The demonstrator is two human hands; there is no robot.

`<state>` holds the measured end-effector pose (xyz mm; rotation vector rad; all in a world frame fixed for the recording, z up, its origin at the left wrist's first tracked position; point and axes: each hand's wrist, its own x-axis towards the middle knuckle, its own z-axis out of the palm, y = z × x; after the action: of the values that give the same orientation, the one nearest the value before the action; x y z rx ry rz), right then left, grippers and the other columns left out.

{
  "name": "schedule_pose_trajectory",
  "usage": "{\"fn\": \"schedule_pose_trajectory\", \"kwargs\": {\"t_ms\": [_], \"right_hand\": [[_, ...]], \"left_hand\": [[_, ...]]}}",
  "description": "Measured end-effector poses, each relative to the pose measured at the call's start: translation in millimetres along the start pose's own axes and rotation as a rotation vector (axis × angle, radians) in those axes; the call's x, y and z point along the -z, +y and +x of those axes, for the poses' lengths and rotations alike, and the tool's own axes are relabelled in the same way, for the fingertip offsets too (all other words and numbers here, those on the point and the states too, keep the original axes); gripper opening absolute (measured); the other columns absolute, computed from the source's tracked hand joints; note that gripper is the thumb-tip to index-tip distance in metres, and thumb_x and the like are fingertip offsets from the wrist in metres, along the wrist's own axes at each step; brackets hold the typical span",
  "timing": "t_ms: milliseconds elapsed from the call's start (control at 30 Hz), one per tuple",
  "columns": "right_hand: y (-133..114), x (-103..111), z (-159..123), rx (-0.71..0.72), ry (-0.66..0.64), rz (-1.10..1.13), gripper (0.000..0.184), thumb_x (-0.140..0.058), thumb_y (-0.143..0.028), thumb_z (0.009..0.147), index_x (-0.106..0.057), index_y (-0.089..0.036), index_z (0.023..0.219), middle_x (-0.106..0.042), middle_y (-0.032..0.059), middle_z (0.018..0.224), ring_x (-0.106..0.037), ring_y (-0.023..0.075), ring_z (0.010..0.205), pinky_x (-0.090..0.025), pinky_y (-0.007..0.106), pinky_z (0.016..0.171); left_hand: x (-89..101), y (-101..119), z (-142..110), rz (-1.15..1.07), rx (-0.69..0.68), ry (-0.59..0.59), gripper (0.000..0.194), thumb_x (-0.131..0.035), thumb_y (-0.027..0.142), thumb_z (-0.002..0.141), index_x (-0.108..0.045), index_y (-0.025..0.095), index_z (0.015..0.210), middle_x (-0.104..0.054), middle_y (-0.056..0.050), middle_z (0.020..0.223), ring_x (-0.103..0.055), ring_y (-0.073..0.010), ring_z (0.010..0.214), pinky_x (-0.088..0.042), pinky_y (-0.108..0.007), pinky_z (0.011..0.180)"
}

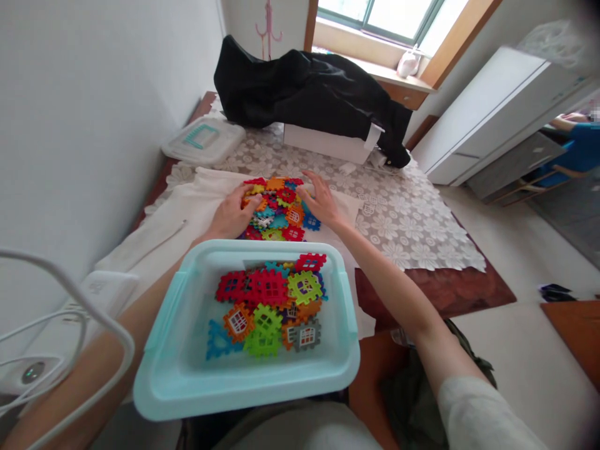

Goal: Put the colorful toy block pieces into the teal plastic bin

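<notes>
A heap of colourful plastic interlocking building pieces (pixel 285 214) lies on the white cloth behind the tub. My left hand (pixel 234 211) rests against the heap's left side, thumb apart from the fingers. On the opposite side, my right hand (pixel 319 199) touches the pieces with its fingers stretched out. Neither hand grips a single piece that I can see. Close to my body stands a light-blue plastic tub (pixel 187 369), between my forearms. Inside it are several loose pieces, among them a red panel (pixel 269 286), a green panel (pixel 262 342) and a grey window piece (pixel 307 335).
A white lid (pixel 204 140) lies at the table's back left. Black cloth (pixel 309 94) drapes over a white box (pixel 323 144) at the back. White cables (pixel 112 325) and a power strip (pixel 105 290) are at left. A person in blue (pixel 576 147) is far right.
</notes>
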<state>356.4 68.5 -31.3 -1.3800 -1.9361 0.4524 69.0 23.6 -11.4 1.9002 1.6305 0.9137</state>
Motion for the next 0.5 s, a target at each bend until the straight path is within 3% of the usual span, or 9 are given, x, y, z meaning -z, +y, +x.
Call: {"fn": "schedule_pose_trajectory", "kwargs": {"t_ms": [67, 133, 200, 267, 333, 400, 500], "right_hand": [[0.6, -5.8, 17.6, -0.054, -0.154, -0.096, 0.061, -0.057, -0.059, 0.119, -0.061, -0.025, 0.170, -0.055, 0.0135, 0.186, -0.045, 0.0343, 0.178, -0.033, 0.061, 0.148], [-4.0, -10.4, 27.2, -0.019, -0.283, -0.149, 0.061, -0.057, -0.061, 0.119, -0.066, -0.022, 0.166, -0.059, 0.0162, 0.182, -0.046, 0.0380, 0.177, -0.026, 0.067, 0.149], [-10.3, -11.3, 23.6, 0.087, -0.322, -0.119, 0.059, -0.060, -0.064, 0.118, -0.072, -0.023, 0.158, -0.068, 0.0172, 0.173, -0.057, 0.0380, 0.167, -0.035, 0.064, 0.145], [-13.7, -8.0, 8.6, 0.191, -0.293, -0.029, 0.055, -0.062, -0.067, 0.116, -0.078, -0.025, 0.147, -0.077, 0.0154, 0.160, -0.070, 0.0343, 0.152, -0.049, 0.056, 0.135], [-11.7, -2.5, -11.3, 0.228, -0.233, 0.059, 0.051, -0.059, -0.067, 0.117, -0.081, -0.026, 0.138, -0.083, 0.0129, 0.148, -0.076, 0.0306, 0.139, -0.056, 0.049, 0.127], [-5.2, 2.1, -29.2, 0.196, -0.162, 0.099, 0.053, -0.056, -0.067, 0.117, -0.080, -0.025, 0.138, -0.084, 0.0129, 0.144, -0.077, 0.0293, 0.135, -0.057, 0.048, 0.126], [5.6, 3.5, -44.4, 0.073, -0.041, 0.050, 0.061, -0.054, -0.070, 0.116, -0.075, -0.023, 0.149, -0.075, 0.0166, 0.161, -0.067, 0.0325, 0.155, -0.047, 0.054, 0.138]], "left_hand": [[1.7, 4.0, -0.9, -0.048, -0.012, -0.015, 0.075, -0.059, 0.060, 0.105, -0.075, 0.013, 0.160, -0.075, -0.020, 0.165, -0.072, -0.0440, 0.149, -0.050, -0.057, 0.133], [5.1, 3.7, -2.8, -0.110, -0.014, -0.026, 0.076, -0.060, 0.062, 0.105, -0.076, 0.012, 0.160, -0.074, -0.020, 0.167, -0.069, -0.0438, 0.154, -0.047, -0.056, 0.136], [8.3, 0.9, -4.4, -0.176, -0.026, -0.052, 0.076, -0.062, 0.063, 0.105, -0.076, 0.013, 0.159, -0.071, -0.019, 0.171, -0.063, -0.0434, 0.162, -0.042, -0.056, 0.140], [10.0, -1.7, -5.5, -0.216, -0.046, -0.077, 0.074, -0.064, 0.064, 0.104, -0.076, 0.015, 0.159, -0.070, -0.019, 0.172, -0.060, -0.0433, 0.164, -0.040, -0.056, 0.141], [10.0, -2.1, -6.0, -0.236, -0.076, -0.094, 0.074, -0.067, 0.064, 0.103, -0.076, 0.016, 0.159, -0.070, -0.018, 0.172, -0.062, -0.0428, 0.162, -0.043, -0.056, 0.140], [9.6, -1.2, -5.8, -0.267, -0.103, -0.111, 0.074, -0.067, 0.064, 0.105, -0.075, 0.015, 0.159, -0.069, -0.018, 0.174, -0.062, -0.0420, 0.162, -0.046, -0.054, 0.138], [12.7, -3.3, -6.1, -0.276, -0.133, -0.118, 0.076, -0.065, 0.069, 0.107, -0.075, 0.016, 0.160, -0.064, -0.019, 0.178, -0.061, -0.0414, 0.163, -0.047, -0.052, 0.137]]}}
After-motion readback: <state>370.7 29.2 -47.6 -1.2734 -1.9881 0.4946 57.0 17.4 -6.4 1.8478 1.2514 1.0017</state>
